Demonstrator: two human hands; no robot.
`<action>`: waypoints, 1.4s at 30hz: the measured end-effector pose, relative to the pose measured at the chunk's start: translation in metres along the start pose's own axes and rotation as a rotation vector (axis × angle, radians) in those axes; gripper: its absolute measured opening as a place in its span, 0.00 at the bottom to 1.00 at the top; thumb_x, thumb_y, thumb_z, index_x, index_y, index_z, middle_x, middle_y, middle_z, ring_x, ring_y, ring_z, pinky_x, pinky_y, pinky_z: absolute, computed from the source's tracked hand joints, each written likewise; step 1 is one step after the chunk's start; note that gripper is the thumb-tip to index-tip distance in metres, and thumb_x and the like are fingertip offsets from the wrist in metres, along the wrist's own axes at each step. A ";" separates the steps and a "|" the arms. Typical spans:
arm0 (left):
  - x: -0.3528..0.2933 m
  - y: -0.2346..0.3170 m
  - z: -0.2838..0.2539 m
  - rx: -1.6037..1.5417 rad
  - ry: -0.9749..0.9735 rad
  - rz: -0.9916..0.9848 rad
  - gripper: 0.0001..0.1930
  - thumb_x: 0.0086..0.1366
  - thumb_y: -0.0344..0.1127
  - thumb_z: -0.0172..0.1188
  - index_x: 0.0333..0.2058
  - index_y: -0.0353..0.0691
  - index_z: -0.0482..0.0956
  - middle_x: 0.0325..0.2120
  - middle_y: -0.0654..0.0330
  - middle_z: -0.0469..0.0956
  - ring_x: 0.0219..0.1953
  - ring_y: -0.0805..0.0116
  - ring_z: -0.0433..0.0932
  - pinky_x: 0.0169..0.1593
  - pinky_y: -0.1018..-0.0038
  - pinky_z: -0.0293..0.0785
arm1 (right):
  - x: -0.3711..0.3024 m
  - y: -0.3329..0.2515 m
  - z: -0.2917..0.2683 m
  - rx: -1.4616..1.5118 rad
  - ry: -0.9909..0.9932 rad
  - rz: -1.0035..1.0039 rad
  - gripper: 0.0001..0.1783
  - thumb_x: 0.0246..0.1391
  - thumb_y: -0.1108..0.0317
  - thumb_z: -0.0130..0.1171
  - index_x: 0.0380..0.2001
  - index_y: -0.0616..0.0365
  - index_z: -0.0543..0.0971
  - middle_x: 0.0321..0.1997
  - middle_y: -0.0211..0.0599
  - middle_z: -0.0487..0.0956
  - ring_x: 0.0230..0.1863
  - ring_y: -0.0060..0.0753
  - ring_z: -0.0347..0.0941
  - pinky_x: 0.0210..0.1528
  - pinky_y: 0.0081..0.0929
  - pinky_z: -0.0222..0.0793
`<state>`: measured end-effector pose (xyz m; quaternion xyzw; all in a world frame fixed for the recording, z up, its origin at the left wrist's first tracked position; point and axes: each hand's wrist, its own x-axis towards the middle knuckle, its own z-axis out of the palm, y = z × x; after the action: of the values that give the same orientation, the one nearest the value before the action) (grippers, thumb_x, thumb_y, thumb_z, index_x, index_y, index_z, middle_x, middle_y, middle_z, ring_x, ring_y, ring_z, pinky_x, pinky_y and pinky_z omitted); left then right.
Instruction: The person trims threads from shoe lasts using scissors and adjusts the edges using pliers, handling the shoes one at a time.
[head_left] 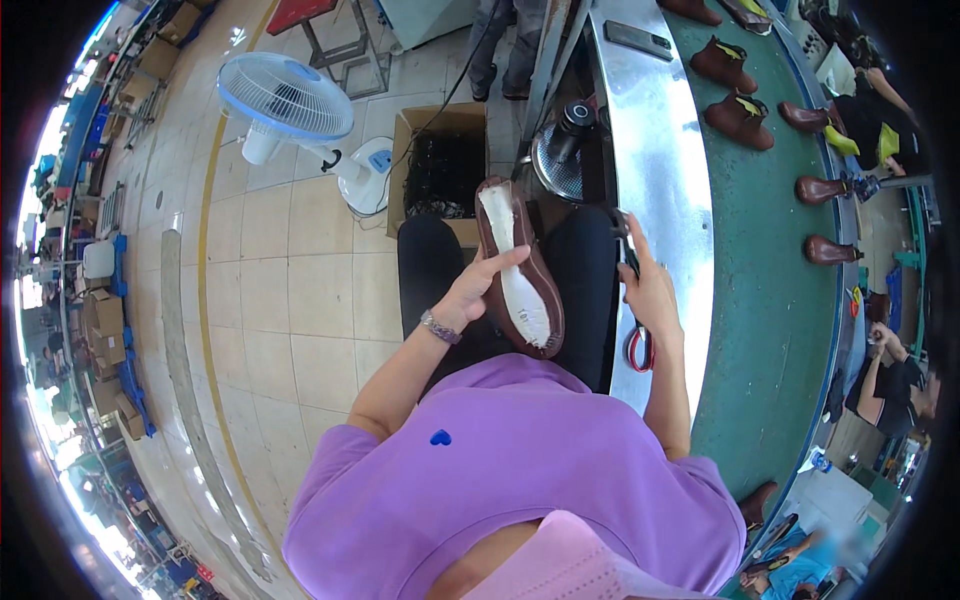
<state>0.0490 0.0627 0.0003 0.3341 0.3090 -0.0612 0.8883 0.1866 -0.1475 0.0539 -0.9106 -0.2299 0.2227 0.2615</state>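
Note:
A brown leather shoe [546, 283] rests across my lap with its underside up. A long white insole [520, 287] runs down its middle, and the leather edge is gathered around it at the near end. My left hand [482, 287] is closed on the shoe's left side, its thumb lying over the white insole. To the right, over the edge of the metal bench, my right hand [652, 290] grips a dark-handled hand tool [627, 250] that looks like pincers; its head is partly hidden. Red-handled scissors [640, 350] lie on the bench just below that hand.
The metal bench [660, 130] carries a phone [638, 40]. Beyond it, a green conveyor belt [755, 300] holds several brown boots [740, 120]. A cardboard box [400, 190] of dark scraps, a fan [287, 95] and a round metal stand [560, 160] are ahead. Other people work at right.

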 end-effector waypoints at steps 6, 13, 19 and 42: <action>-0.027 0.018 0.001 0.187 -0.078 0.090 0.40 0.49 0.34 0.69 0.58 0.39 0.55 0.49 0.60 0.68 0.51 0.69 0.67 0.55 0.71 0.64 | 0.029 0.074 0.025 -0.275 0.225 0.215 0.40 0.50 0.65 0.57 0.64 0.30 0.52 0.37 0.55 0.76 0.35 0.55 0.75 0.37 0.45 0.69; -0.040 0.026 -0.005 0.521 -0.177 0.549 0.62 0.39 0.27 0.73 0.65 0.48 0.35 0.61 0.55 0.53 0.61 0.65 0.56 0.62 0.70 0.53 | 0.055 0.104 0.018 -0.595 0.340 0.006 0.31 0.50 0.68 0.57 0.59 0.39 0.64 0.55 0.43 0.68 0.58 0.47 0.61 0.57 0.40 0.60; -0.037 0.028 -0.029 0.721 -0.173 0.658 0.62 0.38 0.29 0.74 0.65 0.45 0.35 0.63 0.53 0.50 0.64 0.63 0.53 0.64 0.68 0.51 | 0.038 0.017 0.035 0.072 0.244 -0.400 0.27 0.47 0.73 0.60 0.53 0.50 0.71 0.55 0.41 0.69 0.57 0.43 0.63 0.59 0.34 0.59; 0.025 -0.013 0.064 1.198 -0.630 0.627 0.47 0.56 0.49 0.60 0.64 0.38 0.41 0.62 0.38 0.45 0.65 0.47 0.48 0.65 0.63 0.45 | -0.029 0.041 0.006 1.094 0.731 -0.056 0.41 0.44 0.81 0.59 0.62 0.62 0.54 0.63 0.42 0.60 0.62 0.34 0.58 0.62 0.27 0.52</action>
<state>0.0977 0.0150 0.0154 0.8001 -0.1563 -0.0556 0.5765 0.1729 -0.1917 0.0341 -0.6568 -0.0035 -0.0230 0.7537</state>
